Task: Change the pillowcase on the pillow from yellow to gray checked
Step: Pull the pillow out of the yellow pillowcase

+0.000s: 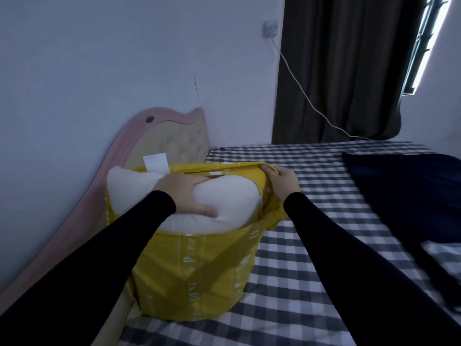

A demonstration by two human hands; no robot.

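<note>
Stripping the yellow pillowcase point(199, 270).
My left hand point(184, 193) grips the pillow point(224, 193); my right hand point(284, 183) pinches the opening's hem. Next I pull them apart.

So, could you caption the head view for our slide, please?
Left hand grips the white pillow; right hand pinches the yellow pillowcase rim.
</note>
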